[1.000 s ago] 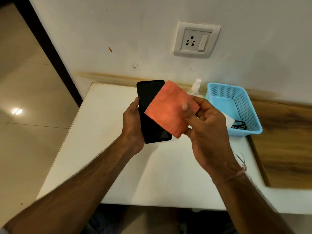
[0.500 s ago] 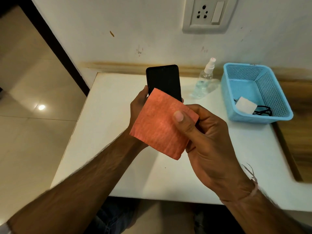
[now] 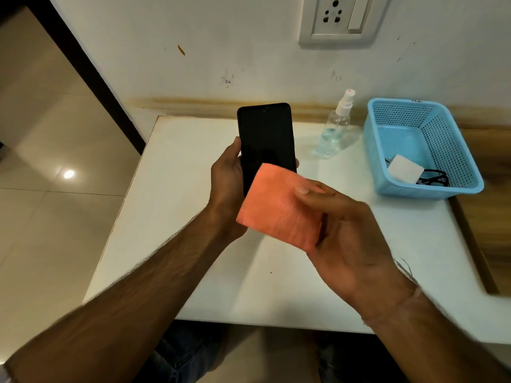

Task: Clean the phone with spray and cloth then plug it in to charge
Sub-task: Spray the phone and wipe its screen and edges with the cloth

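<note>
My left hand grips a black phone upright above the white table, dark screen toward me. My right hand pinches a folded orange cloth between thumb and fingers, and the cloth covers the phone's lower part. A clear spray bottle with a white nozzle stands on the table near the wall. A white charger block and a black cable lie in the blue basket. A wall socket with a switch sits above.
The white table ends at its left edge over a tiled floor. A wooden surface adjoins the table on the right, behind the basket. My legs show below the table's front edge.
The cloth slid down from the upper screen to the phone's lower part, baring the top of the screen. The view tilted down, so bottle and basket came into fuller sight.
</note>
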### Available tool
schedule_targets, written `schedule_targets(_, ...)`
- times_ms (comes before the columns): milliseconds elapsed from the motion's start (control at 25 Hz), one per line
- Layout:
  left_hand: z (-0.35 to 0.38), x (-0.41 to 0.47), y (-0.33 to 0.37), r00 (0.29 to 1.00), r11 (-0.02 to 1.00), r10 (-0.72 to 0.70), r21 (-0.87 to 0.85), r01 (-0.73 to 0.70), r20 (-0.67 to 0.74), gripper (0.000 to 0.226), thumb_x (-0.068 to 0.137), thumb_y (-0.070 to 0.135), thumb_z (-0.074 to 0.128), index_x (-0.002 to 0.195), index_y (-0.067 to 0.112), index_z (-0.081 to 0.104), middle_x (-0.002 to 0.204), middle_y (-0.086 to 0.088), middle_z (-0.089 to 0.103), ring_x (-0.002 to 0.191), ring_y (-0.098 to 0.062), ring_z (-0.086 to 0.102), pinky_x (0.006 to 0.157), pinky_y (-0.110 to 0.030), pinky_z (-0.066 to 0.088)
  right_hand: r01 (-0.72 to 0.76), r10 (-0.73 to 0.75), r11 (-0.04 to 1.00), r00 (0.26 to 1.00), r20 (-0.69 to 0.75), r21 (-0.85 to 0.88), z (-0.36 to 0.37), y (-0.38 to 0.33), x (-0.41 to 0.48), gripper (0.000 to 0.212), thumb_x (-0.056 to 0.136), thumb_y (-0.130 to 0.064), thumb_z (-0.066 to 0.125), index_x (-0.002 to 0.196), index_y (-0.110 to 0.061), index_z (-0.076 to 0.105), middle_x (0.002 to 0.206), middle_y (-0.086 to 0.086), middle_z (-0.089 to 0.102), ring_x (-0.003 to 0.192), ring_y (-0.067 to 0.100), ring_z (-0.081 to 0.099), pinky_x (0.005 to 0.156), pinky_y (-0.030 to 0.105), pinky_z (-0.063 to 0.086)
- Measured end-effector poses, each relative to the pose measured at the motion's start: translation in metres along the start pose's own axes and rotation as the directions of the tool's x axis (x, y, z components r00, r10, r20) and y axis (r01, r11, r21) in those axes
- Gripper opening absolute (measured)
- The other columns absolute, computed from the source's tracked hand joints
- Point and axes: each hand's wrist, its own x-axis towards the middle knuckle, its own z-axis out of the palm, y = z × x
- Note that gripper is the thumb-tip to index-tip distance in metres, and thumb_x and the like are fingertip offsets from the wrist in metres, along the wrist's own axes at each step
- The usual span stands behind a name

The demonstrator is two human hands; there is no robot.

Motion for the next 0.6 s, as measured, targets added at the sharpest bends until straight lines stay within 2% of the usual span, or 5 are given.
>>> schedule_targets(80,0.003,-0.008,0.005,0.998,0.998,-0.063,-0.014,0.064,0.018,0.061,0.1,0.056,0.039,0.13,0.011,0.067,0.124,-0.018,0.07,0.105,-0.032,0.071,0.089,-0.039,0.057,-0.051,0.054,0.985,0.998,-0.017,0.162,-0.009,-0.008,0.007,0.046,0.073,-0.004,0.059,0.119,-0.002,0.063,0.119,0.015,0.068,0.11,0.032,0.065,0.09,0.035,0.053)
schedule_targets(200,0.001,-0.009,0.001,0.997,0.998,-0.066,0.005,0.066,0.033,0.054,0.101,0.056,0.038,0.116,0.019,0.074,0.106,-0.005,0.077,0.092,-0.025,0.074,0.075,-0.032,0.059,0.142,-0.135,0.984,0.988,-0.068,0.11,-0.017,-0.016,0.018,0.034,0.076,0.002,0.059,0.109,-0.006,0.064,0.116,0.01,0.068,0.11,0.028,0.065,0.099,0.04,0.048)
schedule_targets(400,0.006,-0.012,0.003,0.996,0.996,-0.085,0.019,0.085,-0.006,0.051,0.101,0.055,0.039,0.116,0.019,0.073,0.108,-0.006,0.076,0.094,-0.027,0.073,0.077,-0.034,0.059,0.367,-0.384,0.92,0.914,-0.133,-0.139,-0.024,-0.019,0.031,0.023,0.077,-0.011,0.068,0.095,-0.018,0.056,0.105,0.009,0.068,0.101,0.022,0.067,0.083,0.036,0.054)
schedule_targets(480,0.007,-0.012,0.001,0.997,0.997,-0.08,0.008,0.08,-0.004,0.053,0.102,0.054,0.038,0.117,0.017,0.073,0.107,-0.008,0.076,0.094,-0.028,0.072,0.078,-0.035,0.059,0.465,-0.529,0.808,0.843,-0.099,-0.36,-0.024,-0.017,0.033,0.031,0.077,-0.009,0.071,0.097,-0.022,0.051,0.103,0.007,0.068,0.093,0.016,0.066,0.075,0.03,0.053)
schedule_targets(600,0.008,-0.013,-0.001,0.997,0.997,-0.077,-0.006,0.077,0.027,0.057,0.103,0.053,0.034,0.124,0.015,0.07,0.105,-0.011,0.077,0.091,-0.029,0.075,0.073,-0.036,0.063,0.601,-0.732,0.415,0.666,0.141,-0.683,-0.021,-0.014,0.034,0.034,0.083,-0.005,0.072,0.094,-0.027,0.049,0.094,-0.009,0.061,0.091,0.004,0.061,0.08,0.019,0.051)
